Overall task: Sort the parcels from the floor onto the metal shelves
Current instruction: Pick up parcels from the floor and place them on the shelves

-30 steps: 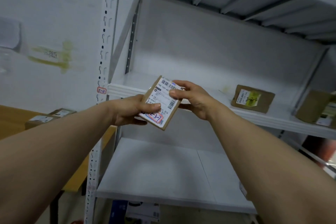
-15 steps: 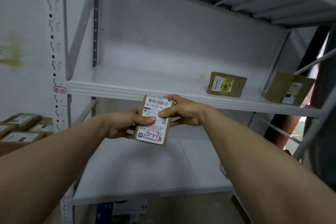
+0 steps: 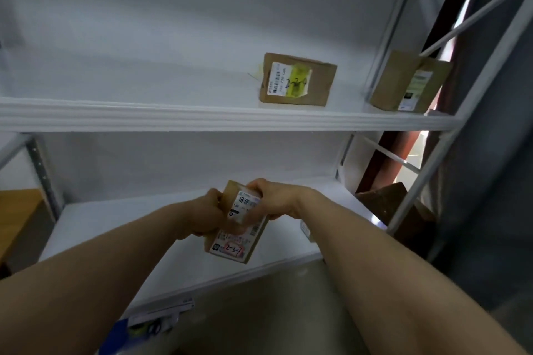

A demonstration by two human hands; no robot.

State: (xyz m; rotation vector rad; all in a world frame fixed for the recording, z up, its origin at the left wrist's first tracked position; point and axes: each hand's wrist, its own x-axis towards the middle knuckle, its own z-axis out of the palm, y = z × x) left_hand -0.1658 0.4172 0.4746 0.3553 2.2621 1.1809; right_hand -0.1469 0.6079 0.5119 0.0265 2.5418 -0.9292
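- A parcel (image 3: pixel 239 228) is held in both hands well below the upper shelf (image 3: pixel 173 118), under its middle stretch and clear of it.
- The left hand (image 3: pixel 206 217) is shown with its grip closed tight on the parcel's left edge; the fingers themselves are blurred.
- The right hand (image 3: pixel 274 202) is shown with its grip closed over the parcel's top right corner, and part of the white label is covered by it.
- The parcel is tilted, with its label turned toward the camera; "2-3-7" is written in red at the label's lower end.
- A second parcel (image 3: pixel 297 81), marked by hand on a yellow patch, is stood on the upper shelf, right of its middle.
- A third parcel (image 3: pixel 403 83) is set at the upper shelf's right end, beside the corner post.
- A white lower shelf (image 3: pixel 109 225) is fixed beneath the upper shelf, behind the held parcel.
- A wooden bench (image 3: pixel 20 216) is glimpsed below the upper shelf's left end, outside the rack.
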